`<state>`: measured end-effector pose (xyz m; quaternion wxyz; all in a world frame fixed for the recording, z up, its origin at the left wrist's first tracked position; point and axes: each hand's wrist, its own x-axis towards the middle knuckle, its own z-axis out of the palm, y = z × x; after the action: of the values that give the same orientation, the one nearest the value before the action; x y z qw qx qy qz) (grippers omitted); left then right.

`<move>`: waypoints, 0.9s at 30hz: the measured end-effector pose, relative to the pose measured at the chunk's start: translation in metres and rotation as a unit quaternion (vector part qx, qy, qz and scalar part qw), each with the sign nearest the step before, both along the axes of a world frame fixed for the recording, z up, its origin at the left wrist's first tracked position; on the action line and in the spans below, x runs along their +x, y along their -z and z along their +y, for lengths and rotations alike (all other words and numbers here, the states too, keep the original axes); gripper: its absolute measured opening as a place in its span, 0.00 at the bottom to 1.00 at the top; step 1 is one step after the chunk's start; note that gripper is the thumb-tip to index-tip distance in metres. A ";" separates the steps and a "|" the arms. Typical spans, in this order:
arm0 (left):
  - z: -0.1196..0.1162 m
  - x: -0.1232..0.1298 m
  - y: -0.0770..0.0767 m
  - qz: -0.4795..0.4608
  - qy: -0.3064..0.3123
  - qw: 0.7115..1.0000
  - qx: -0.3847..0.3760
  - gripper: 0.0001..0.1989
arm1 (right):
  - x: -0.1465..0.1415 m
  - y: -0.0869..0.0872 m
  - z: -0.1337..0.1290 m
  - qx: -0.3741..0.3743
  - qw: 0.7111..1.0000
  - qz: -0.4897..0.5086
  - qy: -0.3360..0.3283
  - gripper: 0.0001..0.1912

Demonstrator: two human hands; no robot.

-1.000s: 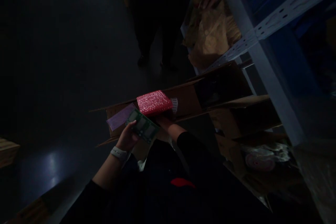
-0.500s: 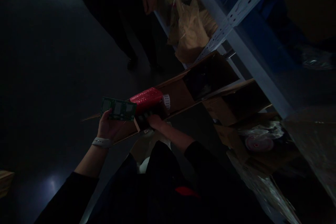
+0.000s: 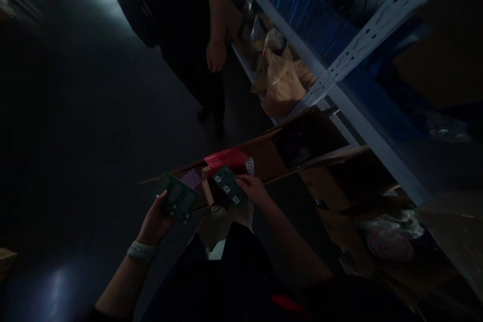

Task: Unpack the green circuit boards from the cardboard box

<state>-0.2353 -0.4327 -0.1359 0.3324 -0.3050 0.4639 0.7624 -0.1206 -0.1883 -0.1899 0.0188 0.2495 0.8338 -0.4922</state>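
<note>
My left hand (image 3: 156, 219) is closed on a green circuit board (image 3: 180, 198), with the thumb on its face. A second green circuit board (image 3: 229, 185), bearing several small white labels, is pinched by its edge in my right hand (image 3: 253, 190). Both boards are above a long open cardboard box (image 3: 264, 157). Inside the box lies a red bubble-wrap pouch (image 3: 225, 159) with a white label. Beside the pouch a small cardboard carton (image 3: 207, 193) is partly hidden by the right board. A purplish flat piece (image 3: 191, 178) shows between the boards.
A metal shelf rack (image 3: 362, 110) fills the right side, with blue bins (image 3: 302, 15) above and brown paper bags (image 3: 284, 83) below. Cardboard boxes (image 3: 339, 211) and a plastic-wrapped reel (image 3: 390, 245) are at the right. Another person (image 3: 181, 35) stands ahead, one arm hanging down.
My right hand has come up out of the small carton, now holding a circuit board. The board in my left hand has tilted. The whole view has shifted.
</note>
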 end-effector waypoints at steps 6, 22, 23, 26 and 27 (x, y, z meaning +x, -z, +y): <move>0.006 0.020 -0.015 0.013 -0.024 0.998 0.052 0.10 | 0.018 -0.049 -0.006 -0.178 0.973 0.123 0.085 0.35; -0.017 0.025 -0.057 0.155 -0.045 0.903 0.398 0.20 | -0.085 -0.177 -0.043 -0.122 0.963 0.208 -0.119 0.29; -0.020 0.024 -0.057 0.173 -0.043 0.896 0.407 0.20 | -0.092 -0.181 -0.044 -0.110 0.962 0.213 -0.131 0.29; -0.027 0.024 -0.062 0.220 -0.049 0.876 0.427 0.18 | -0.113 -0.195 -0.051 -0.073 0.955 0.236 -0.163 0.27; -0.029 0.024 -0.064 0.230 -0.051 0.871 0.431 0.18 | -0.120 -0.200 -0.054 -0.057 0.952 0.247 -0.172 0.26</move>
<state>-0.2111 -0.4614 -0.0717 0.2751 0.0290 0.1366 0.9512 -0.2403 -0.2420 0.0098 -0.0890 -0.0284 0.8130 -0.5747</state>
